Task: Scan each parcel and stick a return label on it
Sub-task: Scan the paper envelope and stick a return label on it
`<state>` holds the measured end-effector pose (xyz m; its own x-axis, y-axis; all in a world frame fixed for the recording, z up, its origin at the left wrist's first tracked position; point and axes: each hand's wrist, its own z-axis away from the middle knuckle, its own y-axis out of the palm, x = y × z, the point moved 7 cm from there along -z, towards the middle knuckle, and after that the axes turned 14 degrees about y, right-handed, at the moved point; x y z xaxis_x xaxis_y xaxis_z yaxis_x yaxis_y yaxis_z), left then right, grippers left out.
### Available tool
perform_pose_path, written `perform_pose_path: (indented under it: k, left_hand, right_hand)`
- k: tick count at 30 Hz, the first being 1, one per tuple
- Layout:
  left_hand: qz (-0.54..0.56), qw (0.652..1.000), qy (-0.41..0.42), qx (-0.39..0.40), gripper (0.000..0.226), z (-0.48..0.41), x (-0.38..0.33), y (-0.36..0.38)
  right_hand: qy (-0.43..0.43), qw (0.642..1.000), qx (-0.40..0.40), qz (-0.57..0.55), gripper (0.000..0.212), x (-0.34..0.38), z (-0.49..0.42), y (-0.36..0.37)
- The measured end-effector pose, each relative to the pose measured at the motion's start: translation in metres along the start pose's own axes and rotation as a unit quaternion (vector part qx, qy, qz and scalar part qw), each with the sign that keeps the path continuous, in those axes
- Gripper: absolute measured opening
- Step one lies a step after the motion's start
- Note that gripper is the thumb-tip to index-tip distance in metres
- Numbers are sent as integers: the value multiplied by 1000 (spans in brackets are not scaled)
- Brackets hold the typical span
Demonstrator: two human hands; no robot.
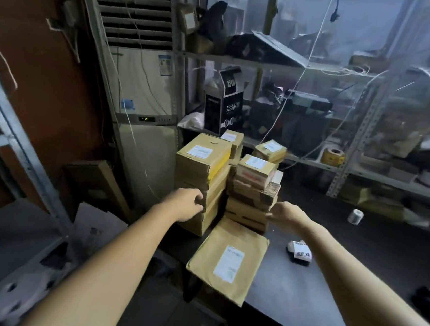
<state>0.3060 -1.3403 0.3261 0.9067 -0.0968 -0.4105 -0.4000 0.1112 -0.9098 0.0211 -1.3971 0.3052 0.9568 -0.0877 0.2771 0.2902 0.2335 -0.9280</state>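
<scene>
Two stacks of brown cardboard parcels stand at the left end of the dark table (301, 291). The left stack (202, 172) is taller, the right stack (253, 190) narrower, and both top boxes carry white labels. My left hand (187, 205) rests against the left side of the left stack, fingers loosely curled. My right hand (286, 214) touches the right side of the lower boxes in the right stack. A flat padded envelope (227, 259) with a white label lies in front of the stacks, overhanging the table edge. A roll of return labels (298, 252) lies to its right.
A floor air conditioner (142, 88) stands behind the stacks on the left. Metal shelving (355, 151) full of boxes and a tape roll (334, 155) lines the back. A small white roll (355, 216) sits on the table. Grey racks (11, 146) stand at left.
</scene>
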Motion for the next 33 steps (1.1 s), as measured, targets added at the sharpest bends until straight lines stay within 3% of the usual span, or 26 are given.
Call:
perform_pose_path:
  k: [6,15,21,24,29,33]
  left_hand:
    - [21,997,-18,65,35,-47,16,81]
    - [86,988,-67,113,22,-93,92,204]
    - [85,982,-93,138,56,-105,123,249]
    - [92,980,-101,147,55,-111,123,261]
    - [120,976,-128,128,56,-112,125,268]
    - [191,961,-169,107,57,-101,127,275]
  right_hand:
    - [32,998,52,-21,21,-38,-42,55]
    - [155,983,96,-6,44,-86,-107,163]
    - [222,966,130,9,37,-92,-134,215]
    - [254,955,152,4,44,-93,-141,233]
    - [263,953,138,-58,40,-88,-155,238]
    - [287,925,156,-194,34,-92,-160,251]
